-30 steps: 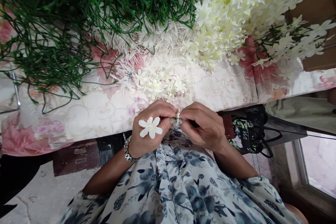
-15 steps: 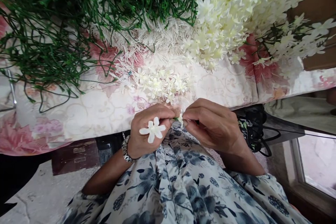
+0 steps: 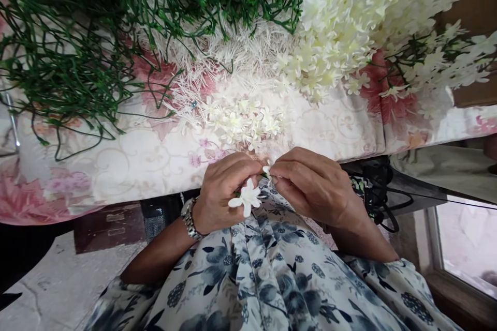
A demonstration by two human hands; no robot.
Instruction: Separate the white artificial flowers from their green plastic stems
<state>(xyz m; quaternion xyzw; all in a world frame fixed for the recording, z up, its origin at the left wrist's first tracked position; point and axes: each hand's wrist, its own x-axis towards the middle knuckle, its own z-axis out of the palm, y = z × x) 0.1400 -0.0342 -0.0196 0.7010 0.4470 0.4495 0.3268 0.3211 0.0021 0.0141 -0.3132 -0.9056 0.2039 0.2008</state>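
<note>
My left hand point(image 3: 219, 191), with a metal watch on its wrist, is closed around a thin green stem with a white artificial flower point(image 3: 245, 198) sticking out by its fingers. My right hand point(image 3: 310, 186) is pinched, fingertips meeting the left hand's at a small white blossom point(image 3: 266, 169) on the stem's tip. Both hands hover over my lap, just in front of the table edge. A small heap of loose white blossoms point(image 3: 243, 121) lies on the flowered cloth point(image 3: 135, 160) right beyond them.
A tangle of green stems point(image 3: 97, 26) fills the far left of the table. A large pile of cream flowers point(image 3: 361, 20) lies at the far right, with white spiky pieces point(image 3: 229, 62) between. Black cables point(image 3: 375, 191) hang under the table edge at right.
The white flower in my left hand has swung rightward and down, closer to the fingertips. Both hands have stayed pinched together, shifting slightly right.
</note>
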